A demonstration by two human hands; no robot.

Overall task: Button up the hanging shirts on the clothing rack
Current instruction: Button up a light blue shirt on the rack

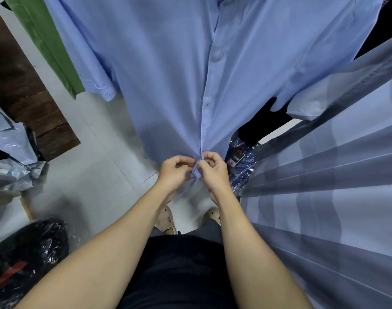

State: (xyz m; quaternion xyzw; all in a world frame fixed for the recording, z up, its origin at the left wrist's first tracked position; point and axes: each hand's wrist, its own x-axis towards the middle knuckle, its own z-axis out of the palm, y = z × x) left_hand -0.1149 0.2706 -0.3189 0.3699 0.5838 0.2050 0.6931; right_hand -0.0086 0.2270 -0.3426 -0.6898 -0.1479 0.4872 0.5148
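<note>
A light blue short-sleeved shirt [168, 74] hangs in front of me, its front placket closed by two visible buttons [217, 55]. At the bottom hem, my left hand [173, 175] and my right hand [212, 172] both pinch the two edges of the placket, fingers curled tight around the fabric. The lowest button is hidden between my fingers. Another blue shirt with pale stripes [335, 175] hangs close on the right.
A green garment [50, 41] hangs at the upper left. A dark wooden piece [23, 85] stands at the left on the white tiled floor [90, 175]. Plastic-wrapped packages lie at the left [10, 152], lower left [27, 253] and behind the shirt [241, 166].
</note>
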